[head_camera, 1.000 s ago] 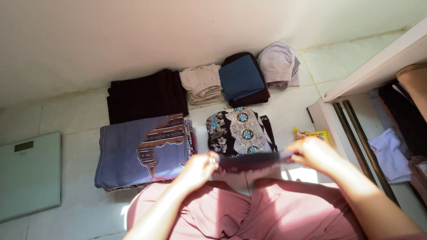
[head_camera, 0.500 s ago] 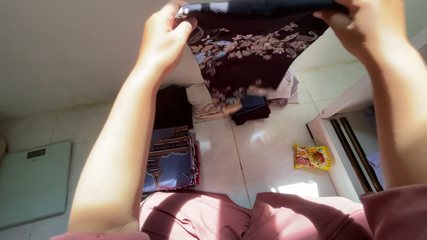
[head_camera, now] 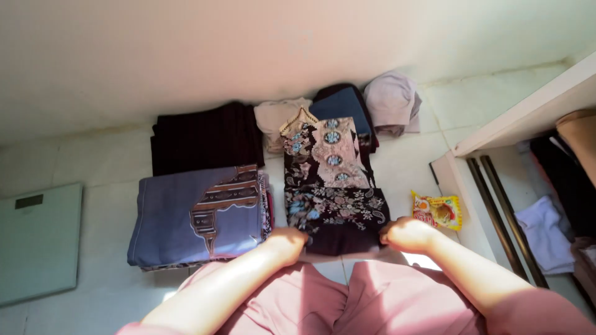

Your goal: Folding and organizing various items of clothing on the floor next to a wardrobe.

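The patterned cloth lies stretched out on the floor in front of the person's knees, its near edge held at both corners. To lay it well, I'd say both corners want to come down level with each other and be drawn gently toward the knees, so the length runs flat and straight with no ripple before any fold goes in.

On the left, the left hand sits on the near left corner, fingers curled down over the edge and closed on the cloth. Across from it, the right hand grips the near right corner in the same manner, fingers bent tight around the hem.

The cloth itself is dark, nearly black, with small flowers in blue and pink along the near band, and a paler pinkish panel with round blue medallions running to the far end, where a scalloped border shows. It looks thin and soft.

Just left of it lies a folded blue cloth, and to the right a yellow snack packet rests on the floor.
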